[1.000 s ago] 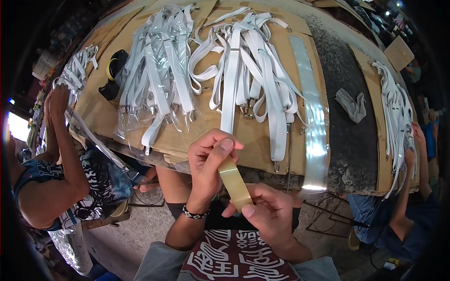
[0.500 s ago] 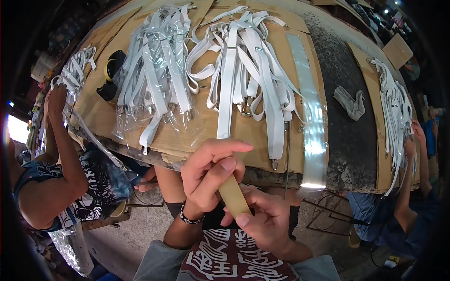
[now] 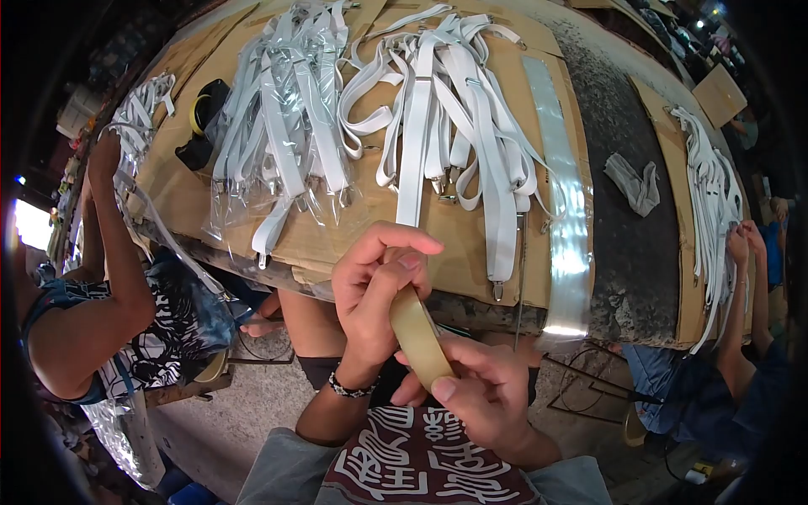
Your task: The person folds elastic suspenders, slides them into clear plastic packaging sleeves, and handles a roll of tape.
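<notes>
Over my lap, both hands are on a roll of yellowish tape (image 3: 418,341), its edge facing up. My left hand (image 3: 368,290) is closed at its upper end, with the thumb against it and the index finger bent above. My right hand (image 3: 484,391) pinches the lower end, thumb on the tape's surface. Just beyond them on the table lie white elastic suspenders (image 3: 410,181) with metal clips; some hang toward the front edge. More suspenders (image 3: 282,109) lie to their left in clear plastic.
Cardboard (image 3: 370,194) covers the table. A black tape dispenser (image 3: 202,126) stands at the left; a strip of clear plastic sleeves (image 3: 566,236) and a crumpled grey cloth (image 3: 633,183) lie at the right. Co-workers' arms (image 3: 118,227) handle suspenders on both sides.
The tape roll has tilted more upright between my hands, and my left hand has shifted slightly up. Both hands keep their hold. The view has moved slightly.
</notes>
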Available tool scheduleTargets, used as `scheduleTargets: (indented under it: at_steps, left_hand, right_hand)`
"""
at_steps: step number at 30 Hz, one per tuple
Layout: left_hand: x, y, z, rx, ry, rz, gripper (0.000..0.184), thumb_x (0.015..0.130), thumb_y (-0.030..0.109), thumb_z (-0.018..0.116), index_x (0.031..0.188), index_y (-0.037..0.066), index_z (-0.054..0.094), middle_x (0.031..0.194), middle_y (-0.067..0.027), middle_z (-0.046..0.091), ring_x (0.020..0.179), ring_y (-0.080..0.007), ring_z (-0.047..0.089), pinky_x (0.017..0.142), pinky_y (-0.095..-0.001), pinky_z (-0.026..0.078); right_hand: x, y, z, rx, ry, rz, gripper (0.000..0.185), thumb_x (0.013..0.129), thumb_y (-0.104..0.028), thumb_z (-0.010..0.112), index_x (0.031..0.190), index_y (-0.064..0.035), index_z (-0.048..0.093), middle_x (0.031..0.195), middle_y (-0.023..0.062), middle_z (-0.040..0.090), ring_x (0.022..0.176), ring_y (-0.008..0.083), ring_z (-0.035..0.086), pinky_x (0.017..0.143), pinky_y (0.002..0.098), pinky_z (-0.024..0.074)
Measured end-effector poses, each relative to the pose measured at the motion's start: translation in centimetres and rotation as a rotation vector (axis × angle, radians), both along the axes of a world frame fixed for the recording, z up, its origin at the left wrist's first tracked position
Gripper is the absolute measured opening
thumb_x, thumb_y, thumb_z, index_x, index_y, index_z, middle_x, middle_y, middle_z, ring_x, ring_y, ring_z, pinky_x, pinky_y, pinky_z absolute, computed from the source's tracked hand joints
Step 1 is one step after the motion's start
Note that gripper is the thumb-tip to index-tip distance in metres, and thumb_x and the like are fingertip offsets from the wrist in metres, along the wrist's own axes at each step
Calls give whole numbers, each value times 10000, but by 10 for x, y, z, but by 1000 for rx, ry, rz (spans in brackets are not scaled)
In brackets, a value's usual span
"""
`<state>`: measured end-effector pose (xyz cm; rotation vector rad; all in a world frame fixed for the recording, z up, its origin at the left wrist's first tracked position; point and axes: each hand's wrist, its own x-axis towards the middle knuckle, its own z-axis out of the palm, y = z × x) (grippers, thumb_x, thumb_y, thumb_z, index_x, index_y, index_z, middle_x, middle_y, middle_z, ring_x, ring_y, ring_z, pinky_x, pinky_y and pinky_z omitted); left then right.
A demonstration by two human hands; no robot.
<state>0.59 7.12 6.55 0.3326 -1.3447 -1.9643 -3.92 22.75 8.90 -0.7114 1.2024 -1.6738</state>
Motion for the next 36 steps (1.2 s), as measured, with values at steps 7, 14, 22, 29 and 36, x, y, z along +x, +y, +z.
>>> scheduleTargets:
  at_steps: [7, 14, 22, 29, 36]
  left_hand:
    - [-1, 3, -5, -32, -68, 15, 213, 927, 21, 471, 1004, -52, 655, 607, 21, 483, 544, -41, 400, 512, -220, 306]
    - [-1, 6, -6, -171, -90, 53, 206, 945, 26, 468, 994, -40, 657, 618, 19, 488, 550, -40, 406, 517, -212, 307]
    - [-3, -2, -18, 611, 58, -203, 170, 978, 108, 426, 1048, 19, 552, 617, -8, 437, 504, -93, 375, 452, -245, 309]
    - [2, -5, -34, 1024, 214, -357, 189, 1012, 133, 426, 1131, 28, 528, 620, -23, 405, 513, -133, 350, 454, -277, 326]
    - [6, -1, -38, 890, 193, -463, 294, 1039, 211, 395, 1211, 9, 523, 701, -55, 507, 563, -150, 454, 507, -289, 405]
  right_hand:
    - [-2, -4, 2, 48, 45, -89, 264, 961, -145, 563, 1020, 96, 653, 713, 114, 680, 599, 105, 634, 526, 209, 474]
    - [-5, -1, -3, 66, -54, -75, 214, 983, -130, 563, 1003, 60, 660, 725, 81, 684, 637, 73, 626, 557, 204, 449]
    - [-15, -5, -4, -89, 30, 65, 270, 960, -86, 601, 1179, 72, 619, 1040, 128, 703, 970, 159, 646, 888, 288, 481]
    - [-9, -5, -20, -95, 181, -56, 320, 911, -28, 665, 1210, 64, 599, 1069, 139, 697, 976, 168, 644, 888, 278, 472]
    - [-10, -4, -19, -143, 224, -73, 308, 930, -13, 645, 1220, 74, 591, 1052, 168, 713, 936, 186, 693, 831, 290, 527]
